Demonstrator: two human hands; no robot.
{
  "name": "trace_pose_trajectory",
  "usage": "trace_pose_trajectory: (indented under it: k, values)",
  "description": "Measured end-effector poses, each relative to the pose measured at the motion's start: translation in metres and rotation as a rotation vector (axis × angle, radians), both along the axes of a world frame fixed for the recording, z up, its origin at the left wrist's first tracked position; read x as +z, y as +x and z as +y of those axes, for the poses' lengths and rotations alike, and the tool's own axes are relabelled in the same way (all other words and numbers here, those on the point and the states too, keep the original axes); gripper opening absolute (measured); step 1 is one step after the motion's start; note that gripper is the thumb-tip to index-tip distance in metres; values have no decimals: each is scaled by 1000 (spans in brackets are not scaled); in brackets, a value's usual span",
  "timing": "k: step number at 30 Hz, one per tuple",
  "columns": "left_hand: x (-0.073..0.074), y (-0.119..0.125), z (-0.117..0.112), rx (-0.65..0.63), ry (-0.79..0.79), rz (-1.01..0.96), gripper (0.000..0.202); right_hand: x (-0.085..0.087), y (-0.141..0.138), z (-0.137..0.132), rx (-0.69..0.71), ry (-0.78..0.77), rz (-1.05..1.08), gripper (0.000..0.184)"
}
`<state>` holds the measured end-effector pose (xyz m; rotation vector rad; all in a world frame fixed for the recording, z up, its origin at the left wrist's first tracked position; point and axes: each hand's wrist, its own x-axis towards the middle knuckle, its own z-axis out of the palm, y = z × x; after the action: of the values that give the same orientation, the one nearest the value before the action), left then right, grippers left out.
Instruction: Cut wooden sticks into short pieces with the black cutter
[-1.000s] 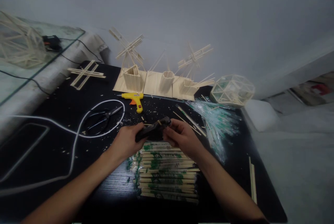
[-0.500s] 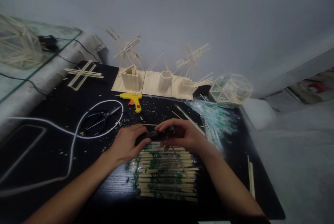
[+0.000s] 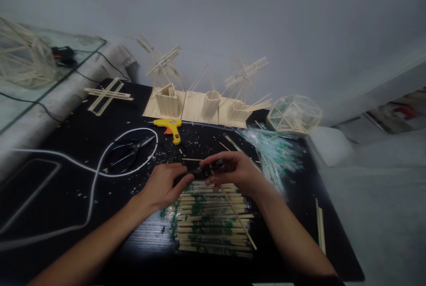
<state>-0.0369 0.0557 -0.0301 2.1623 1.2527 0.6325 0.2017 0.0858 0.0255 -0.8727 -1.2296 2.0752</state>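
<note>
My left hand (image 3: pixel 164 185) is closed round the handle end of a dark tool (image 3: pixel 199 171) held just above the table. My right hand (image 3: pixel 233 171) pinches the other end of that tool, and a thin wooden stick (image 3: pixel 234 212) slants down from under its fingers across the pile below. Beneath both hands lies a pile of wrapped chopsticks (image 3: pixel 209 226) in clear sleeves with green print.
On the black table (image 3: pixel 66 144) lie a yellow glue gun (image 3: pixel 170 127), black scissors (image 3: pixel 128 152) inside a loop of white cable (image 3: pixel 96 170), a heap of empty wrappers (image 3: pixel 274 155) and loose sticks (image 3: pixel 320 228). Stick models (image 3: pixel 203 99) and a faceted stick dome (image 3: pixel 294 115) stand at the back.
My right hand has shifted over the tool's far end, and a long thin stick now shows slanting from under it across the chopstick pile. The left hand has barely moved.
</note>
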Motion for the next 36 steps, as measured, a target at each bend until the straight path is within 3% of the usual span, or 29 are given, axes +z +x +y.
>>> trace_pose_trajectory:
  k: [10,17,23,29,32,36]
  values:
    - [-6,-4,8,84,-32,112,52,2,16,7,-14,96,-40,55]
    - [-6,-2,9,144,-50,153,55,6,28,16,-108,186,-173,57]
    - [-5,-1,9,151,-69,169,58,7,64,38,-499,309,-396,47]
    - [-4,-1,9,148,-82,177,58,-2,122,64,-1060,514,-559,68]
    - [-5,0,9,140,-92,181,57,-9,150,74,-1296,534,-636,76]
    - [-5,2,8,147,-82,183,57,-18,166,85,-1357,478,-610,81]
